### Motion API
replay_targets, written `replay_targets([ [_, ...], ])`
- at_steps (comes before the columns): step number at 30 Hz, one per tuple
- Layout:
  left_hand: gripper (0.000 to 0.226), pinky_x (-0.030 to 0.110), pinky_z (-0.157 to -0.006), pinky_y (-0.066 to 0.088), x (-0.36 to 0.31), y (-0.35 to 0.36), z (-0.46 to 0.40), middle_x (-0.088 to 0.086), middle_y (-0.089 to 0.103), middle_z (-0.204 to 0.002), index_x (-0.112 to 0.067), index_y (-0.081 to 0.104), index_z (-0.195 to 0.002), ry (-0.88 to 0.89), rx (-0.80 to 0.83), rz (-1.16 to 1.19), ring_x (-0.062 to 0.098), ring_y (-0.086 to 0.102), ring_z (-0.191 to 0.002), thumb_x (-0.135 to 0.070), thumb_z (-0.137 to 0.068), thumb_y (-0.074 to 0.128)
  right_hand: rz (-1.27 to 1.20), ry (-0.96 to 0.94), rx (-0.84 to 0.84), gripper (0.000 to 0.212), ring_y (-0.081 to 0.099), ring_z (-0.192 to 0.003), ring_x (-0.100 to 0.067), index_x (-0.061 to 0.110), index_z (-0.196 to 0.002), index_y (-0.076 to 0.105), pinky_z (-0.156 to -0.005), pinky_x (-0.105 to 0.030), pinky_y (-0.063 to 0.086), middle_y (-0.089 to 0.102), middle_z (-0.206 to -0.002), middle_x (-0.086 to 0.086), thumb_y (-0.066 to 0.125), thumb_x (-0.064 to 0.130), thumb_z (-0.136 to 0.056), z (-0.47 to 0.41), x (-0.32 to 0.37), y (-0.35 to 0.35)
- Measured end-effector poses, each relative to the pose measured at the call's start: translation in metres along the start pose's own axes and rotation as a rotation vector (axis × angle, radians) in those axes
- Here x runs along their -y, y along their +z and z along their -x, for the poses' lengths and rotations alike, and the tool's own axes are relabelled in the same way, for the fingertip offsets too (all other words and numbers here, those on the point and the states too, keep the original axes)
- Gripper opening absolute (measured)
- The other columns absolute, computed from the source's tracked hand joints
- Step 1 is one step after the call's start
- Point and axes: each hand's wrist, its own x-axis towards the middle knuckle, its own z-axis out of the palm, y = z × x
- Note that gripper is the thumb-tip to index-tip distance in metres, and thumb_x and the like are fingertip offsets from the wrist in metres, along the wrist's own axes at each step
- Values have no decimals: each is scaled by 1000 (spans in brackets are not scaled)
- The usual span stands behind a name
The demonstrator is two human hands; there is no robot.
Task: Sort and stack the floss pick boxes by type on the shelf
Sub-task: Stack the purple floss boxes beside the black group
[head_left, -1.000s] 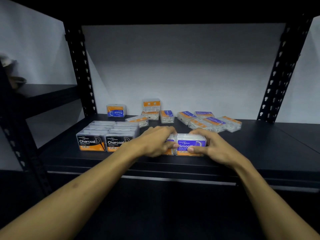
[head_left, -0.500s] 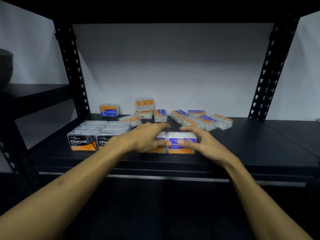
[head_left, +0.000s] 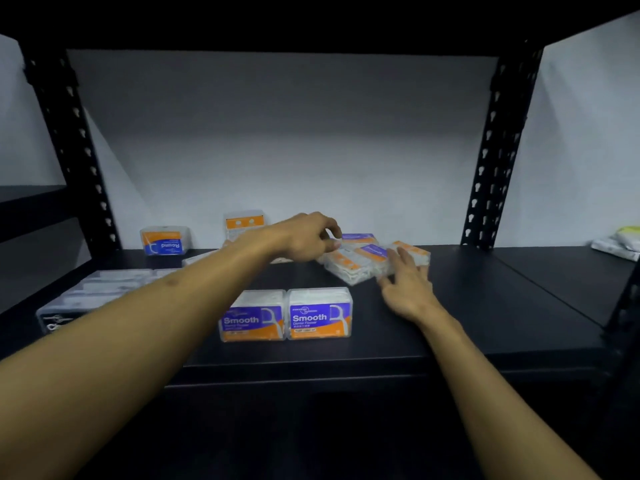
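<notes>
Two "Smooth" floss pick boxes (head_left: 285,315) stand side by side near the front of the black shelf (head_left: 485,327). Behind them lies a loose cluster of purple-and-orange boxes (head_left: 360,261). My left hand (head_left: 304,242) reaches over to that cluster with curled fingers at a box's left end; whether it grips the box is unclear. My right hand (head_left: 405,282) lies with straight fingers on the cluster's right boxes. The Charcoal boxes (head_left: 100,289) sit at the front left, partly hidden by my left arm. A "Round" box (head_left: 164,240) stands at the back left.
Another orange-labelled box (head_left: 244,225) stands against the back wall. Black perforated uprights (head_left: 491,161) frame the shelf on both sides. White packets (head_left: 620,242) lie on the neighbouring shelf at far right. The shelf's right part is bare.
Both hands have let go of the two Smooth boxes at the front and moved back to the loose cluster of boxes.
</notes>
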Motion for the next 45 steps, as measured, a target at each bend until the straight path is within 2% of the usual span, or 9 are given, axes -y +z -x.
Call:
replay_targets([
  [6,39,38,-103,42,6,16,-75,4,54,-138,-22,51,-137,-26,75,-254,26,52,-122,-27,-98,49,301,-38,-75,59,20,-143,-35,16,-150,33,-112,-49,27,14,-165,-4,46,44,-98,5,1,6],
  [11,42,40,-101,46,12,15,-123,4,55,-137,-23,54,-134,-79,110,-307,25,55,-117,-32,-94,56,199,-19,-192,45,40,-128,-33,20,-135,48,-103,-46,38,49,-142,-8,45,48,-99,3,-9,-1],
  [17,44,39,-100,47,8,32,-160,7,59,-134,-14,59,-130,-87,138,-301,27,57,-116,-42,-96,58,37,-44,-246,22,57,-108,-30,18,-112,62,-90,-39,48,56,-121,-7,62,29,-93,-2,-15,-8],
  [22,63,40,-101,46,4,37,-180,8,58,-135,-13,56,-134,-97,143,-327,28,56,-118,-55,-88,65,-199,-18,-196,27,53,-81,-7,17,-94,61,-64,-5,39,46,-109,-1,79,24,-75,-6,-30,-23],
  [25,67,43,-102,47,2,38,-180,9,58,-135,-11,55,-135,-117,164,-351,29,57,-118,-53,-85,70,-270,28,-113,47,53,-81,-2,21,-116,58,-64,-8,40,42,-118,-2,79,26,-74,-5,-34,-27],
  [27,58,43,-101,48,2,41,-181,10,64,-129,-8,61,-130,-109,173,-341,29,60,-114,-47,-87,70,-271,50,-70,63,54,-90,-5,18,-135,52,-76,-13,40,36,-127,0,75,34,-79,-5,-33,-27],
  [32,51,38,-99,48,-1,46,-177,10,63,-129,-9,62,-129,-92,137,-305,28,60,-115,-40,-89,70,-140,75,-95,76,41,-132,-22,5,-141,49,-105,-29,37,34,-138,-4,66,54,-86,-5,-34,-20],
  [37,77,40,-102,47,-5,48,-175,11,58,-134,-7,50,-138,-92,110,-244,30,57,-118,-48,-79,78,-310,39,-106,62,61,-109,-16,22,-131,56,-92,-29,49,61,-122,0,81,39,-77,-5,-38,-25],
  [45,59,33,-92,48,-5,46,-163,10,61,-127,-8,59,-125,-2,10,-154,26,58,-112,-30,-76,84,-610,-43,-87,46,69,-97,-19,28,-105,61,-87,-42,59,69,-109,-3,81,0,-75,-4,-57,-33],
])
